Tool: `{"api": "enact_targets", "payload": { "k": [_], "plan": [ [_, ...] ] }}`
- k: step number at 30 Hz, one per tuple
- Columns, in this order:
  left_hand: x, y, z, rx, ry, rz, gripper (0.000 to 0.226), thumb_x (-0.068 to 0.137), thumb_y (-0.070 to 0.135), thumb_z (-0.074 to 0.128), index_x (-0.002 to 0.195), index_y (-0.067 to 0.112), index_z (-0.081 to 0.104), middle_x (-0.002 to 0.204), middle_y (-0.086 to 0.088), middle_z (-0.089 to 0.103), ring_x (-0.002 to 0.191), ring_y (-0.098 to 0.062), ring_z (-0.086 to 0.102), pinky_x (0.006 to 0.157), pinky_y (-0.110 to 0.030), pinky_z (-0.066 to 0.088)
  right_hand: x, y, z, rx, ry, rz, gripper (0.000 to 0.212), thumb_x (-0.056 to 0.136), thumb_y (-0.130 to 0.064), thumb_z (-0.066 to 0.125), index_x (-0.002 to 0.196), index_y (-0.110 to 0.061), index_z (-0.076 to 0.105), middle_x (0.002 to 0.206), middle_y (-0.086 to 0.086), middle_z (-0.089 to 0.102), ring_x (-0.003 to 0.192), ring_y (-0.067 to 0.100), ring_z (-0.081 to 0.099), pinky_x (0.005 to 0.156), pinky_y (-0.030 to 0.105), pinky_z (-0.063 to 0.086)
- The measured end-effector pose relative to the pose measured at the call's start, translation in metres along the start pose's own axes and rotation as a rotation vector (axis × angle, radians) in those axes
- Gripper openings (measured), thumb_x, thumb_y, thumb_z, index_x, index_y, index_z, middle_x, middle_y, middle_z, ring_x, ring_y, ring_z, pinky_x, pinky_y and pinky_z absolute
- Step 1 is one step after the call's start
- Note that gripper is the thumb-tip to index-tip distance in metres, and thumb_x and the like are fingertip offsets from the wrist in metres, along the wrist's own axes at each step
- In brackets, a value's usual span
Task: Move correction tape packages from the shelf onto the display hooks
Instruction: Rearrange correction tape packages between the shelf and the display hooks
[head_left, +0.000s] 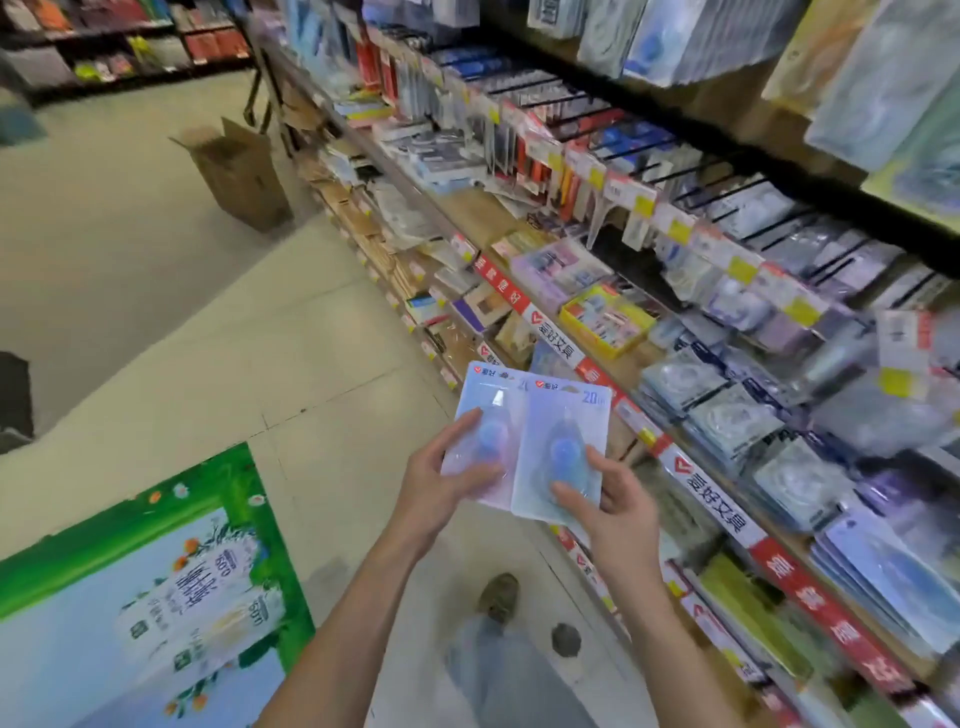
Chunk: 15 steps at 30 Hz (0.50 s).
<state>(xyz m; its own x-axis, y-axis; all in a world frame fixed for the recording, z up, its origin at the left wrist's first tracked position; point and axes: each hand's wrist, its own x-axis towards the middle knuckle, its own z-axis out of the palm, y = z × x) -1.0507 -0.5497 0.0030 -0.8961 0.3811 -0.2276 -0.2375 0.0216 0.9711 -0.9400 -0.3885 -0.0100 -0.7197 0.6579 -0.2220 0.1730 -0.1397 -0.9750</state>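
Head view. Landmark: the red-and-white shelf edge strip that runs along the front of the shelf.

Two correction tape packages, overlapping, are held just to the aisle side of that strip, over the floor. The left package lies partly under the right package. The left hand grips the left package, thumb on its blister face, remaining fingers behind the card and hidden. The right hand grips the right package at its lower corner, thumb and forefinger curled on the front. Both hang holes are at the top edge, pointing away from the person.

Beyond the strip, further packages lie stacked flat on the shelf. Above and behind these stand the display hooks, most loaded, each with a price tag at its tip.

Assessment: packages are in hand, none hung yet. To do the step well, separate the two cards, square the hang hole to a hook tip, and slide one on at a time. Motion blur obscures which hook has room.

An open cardboard box stands in the aisle, well beyond the strip's far end.
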Motion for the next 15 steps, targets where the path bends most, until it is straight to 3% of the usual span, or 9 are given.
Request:
{"api": "enact_targets", "payload": {
  "k": [5, 8, 13, 15],
  "plan": [
    [0.071, 0.035, -0.031, -0.008, 0.117, 0.059, 0.057, 0.066, 0.008, 0.089, 0.114, 0.033, 0.070, 0.112, 0.024, 0.071, 0.104, 0.007, 0.064, 0.077, -0.014, 0.052, 0.070, -0.028, 0.061, 0.042, -0.072, -0.033, 0.044, 0.076, -0.006, 0.085, 0.114, -0.022, 0.068, 0.124, -0.006, 0.070, 0.115, 0.014, 0.067, 0.101, 0.049, 0.053],
    [0.123, 0.063, -0.045, 0.017, 0.173, 0.084, 0.055, 0.068, 0.005, 0.089, 0.112, 0.033, 0.071, 0.108, 0.025, 0.071, 0.102, 0.009, 0.063, 0.075, -0.011, 0.051, 0.118, -0.049, 0.098, 0.072, -0.080, -0.061, 0.042, 0.075, -0.008, 0.085, 0.109, -0.027, 0.069, 0.124, -0.011, 0.070, 0.113, 0.009, 0.067, 0.097, 0.040, 0.055],
    [0.208, 0.106, -0.056, 0.000, 0.167, 0.129, 0.049, 0.072, 0.001, 0.084, 0.110, 0.029, 0.072, 0.116, 0.014, 0.072, 0.105, 0.004, 0.065, 0.074, -0.010, 0.051, 0.188, -0.091, 0.141, 0.140, -0.086, -0.093, 0.043, 0.077, -0.004, 0.082, 0.115, -0.021, 0.069, 0.114, -0.017, 0.073, 0.094, 0.005, 0.072, 0.072, 0.022, 0.058],
    [0.239, 0.121, -0.057, -0.013, 0.162, 0.153, 0.048, 0.072, 0.002, 0.084, 0.112, 0.027, 0.072, 0.119, 0.015, 0.071, 0.111, 0.000, 0.065, 0.078, -0.012, 0.052, 0.212, -0.107, 0.153, 0.166, -0.075, -0.109, 0.043, 0.078, -0.002, 0.081, 0.116, -0.014, 0.068, 0.114, -0.014, 0.073, 0.093, 0.007, 0.073, 0.069, 0.021, 0.058]
  ]
}}
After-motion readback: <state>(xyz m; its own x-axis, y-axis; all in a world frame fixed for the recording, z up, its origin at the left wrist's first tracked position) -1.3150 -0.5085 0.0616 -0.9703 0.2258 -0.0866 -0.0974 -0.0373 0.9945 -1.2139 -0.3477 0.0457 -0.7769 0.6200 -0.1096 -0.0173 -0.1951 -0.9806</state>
